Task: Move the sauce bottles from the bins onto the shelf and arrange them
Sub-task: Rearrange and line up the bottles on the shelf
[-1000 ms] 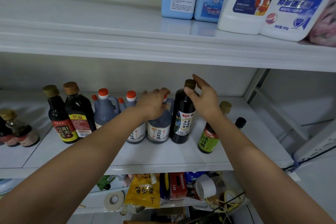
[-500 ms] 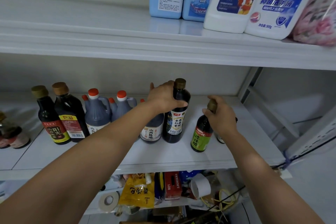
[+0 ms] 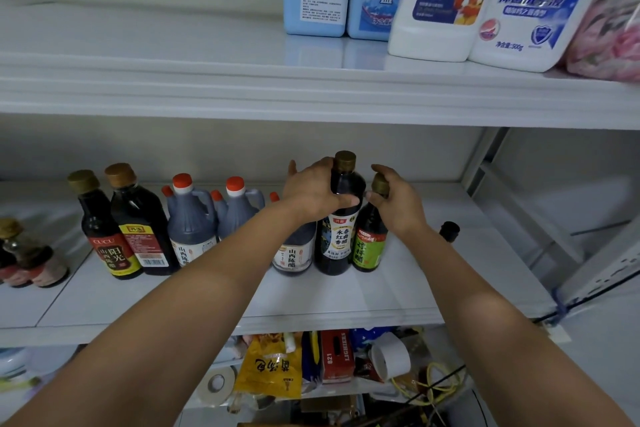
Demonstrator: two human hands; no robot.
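On the white middle shelf [image 3: 346,302] stands a row of dark sauce bottles. My left hand [image 3: 313,189] grips the shoulder of a tall dark vinegar bottle [image 3: 337,239] with a bronze cap. My right hand [image 3: 398,199] holds the neck of a shorter green-labelled bottle [image 3: 370,246], which stands touching the tall one's right side. A grey jug with a white label [image 3: 294,250] is partly hidden behind my left wrist. Two more grey jugs with orange caps [image 3: 188,218] and two dark bottles [image 3: 114,236] stand further left.
A small black-capped bottle [image 3: 449,230] stands behind my right forearm. Small jars [image 3: 31,256] sit at the far left. Detergent bottles [image 3: 433,0] crowd the upper shelf. The lower shelf holds tape rolls, a yellow pouch [image 3: 270,371] and cables. A metal upright [image 3: 481,163] bounds the right side.
My right hand slid the green-labelled bottle left until it touches the tall vinegar bottle. My left hand stays on the tall bottle. The view has moved slightly closer.
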